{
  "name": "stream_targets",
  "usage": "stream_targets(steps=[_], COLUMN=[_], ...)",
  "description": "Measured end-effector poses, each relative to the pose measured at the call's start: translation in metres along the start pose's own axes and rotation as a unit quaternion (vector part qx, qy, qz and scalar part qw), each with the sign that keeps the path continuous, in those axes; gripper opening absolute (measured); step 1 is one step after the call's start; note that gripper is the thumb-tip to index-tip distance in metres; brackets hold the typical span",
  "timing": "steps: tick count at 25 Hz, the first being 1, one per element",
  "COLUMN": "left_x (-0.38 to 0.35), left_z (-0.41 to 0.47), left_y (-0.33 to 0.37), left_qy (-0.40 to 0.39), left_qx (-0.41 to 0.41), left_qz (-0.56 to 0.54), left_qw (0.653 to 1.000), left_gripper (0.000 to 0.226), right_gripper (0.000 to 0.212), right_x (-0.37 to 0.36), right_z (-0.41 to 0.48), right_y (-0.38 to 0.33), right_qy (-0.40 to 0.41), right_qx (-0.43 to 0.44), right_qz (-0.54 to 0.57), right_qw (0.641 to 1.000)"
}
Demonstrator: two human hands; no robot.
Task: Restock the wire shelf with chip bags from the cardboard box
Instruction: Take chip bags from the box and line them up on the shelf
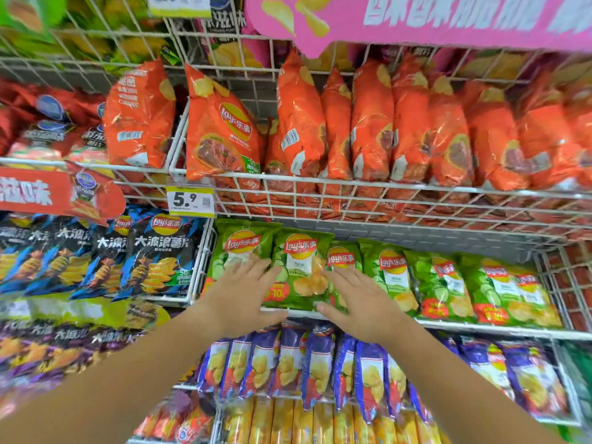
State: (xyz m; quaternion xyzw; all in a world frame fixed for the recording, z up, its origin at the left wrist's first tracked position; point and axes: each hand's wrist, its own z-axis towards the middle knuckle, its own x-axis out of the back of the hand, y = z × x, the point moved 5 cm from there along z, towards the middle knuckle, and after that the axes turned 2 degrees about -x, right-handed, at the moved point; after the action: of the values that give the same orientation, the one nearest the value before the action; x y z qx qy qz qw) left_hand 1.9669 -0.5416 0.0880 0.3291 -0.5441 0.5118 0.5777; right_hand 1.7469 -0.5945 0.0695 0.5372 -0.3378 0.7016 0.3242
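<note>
Both hands reach into the middle tier of the wire shelf (499, 329), at the centre of the frame. The left hand (243, 294) and the right hand (360, 304) are held apart, backs toward the camera, with fingers straight and slightly spread. Neither hand curls around anything.

Between the hands stands a green chip bag (299, 270), upright, with its front label facing the camera. The left hand's fingers lie over the lower part of the neighbouring bag on the left. The right hand's fingers lie over the neighbouring bag on the right. Motion blur makes it impossible to tell whether either hand presses the edges of the centre bag.

A row of green bags (448, 283) continues from the hands toward the right edge of the frame. These bags stand upright and overlap behind the front rail of the same tier.

On the tier above, orange bags (371, 123) stand packed upright across the centre and right of the frame. A price tag (190, 200) reading 5.9 hangs on the front wire of that tier, left of centre. A pink sign (448, 20) spans the upper right.

In the adjoining basket at centre left stand dark blue bags (153, 254). A red sign (48, 193) sits above them at the left edge. Below the hands, purple bags (320, 363) fill the next tier. Yellow bags (304, 421) lie beneath those at bottom centre.
</note>
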Motion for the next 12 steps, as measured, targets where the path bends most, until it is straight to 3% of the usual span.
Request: stream_targets(steps=[4, 7, 12], left_x=[-0.003, -0.011, -0.029], left_z=[-0.021, -0.039, -0.063], left_y=[0.051, 0.087, 0.133], left_qy=[-0.007, -0.021, -0.048], left_qx=[0.000, 0.007, 0.015], left_qz=[-0.018, -0.008, -0.034], left_qw=[1.000, 1.000, 0.998], left_gripper=[0.094, 0.096, 0.093], right_gripper=[0.099, 0.088, 0.098], right_x=[0.005, -0.005, -0.029], right_z=[-0.050, -0.082, -0.125], right_y=[0.018, 0.038, 0.056], right_qy=[-0.009, -0.016, -0.044], right_qx=[0.010, 0.010, 0.004], right_qz=[-0.010, -0.015, -0.019], right_qw=[1.000, 1.000, 0.999])
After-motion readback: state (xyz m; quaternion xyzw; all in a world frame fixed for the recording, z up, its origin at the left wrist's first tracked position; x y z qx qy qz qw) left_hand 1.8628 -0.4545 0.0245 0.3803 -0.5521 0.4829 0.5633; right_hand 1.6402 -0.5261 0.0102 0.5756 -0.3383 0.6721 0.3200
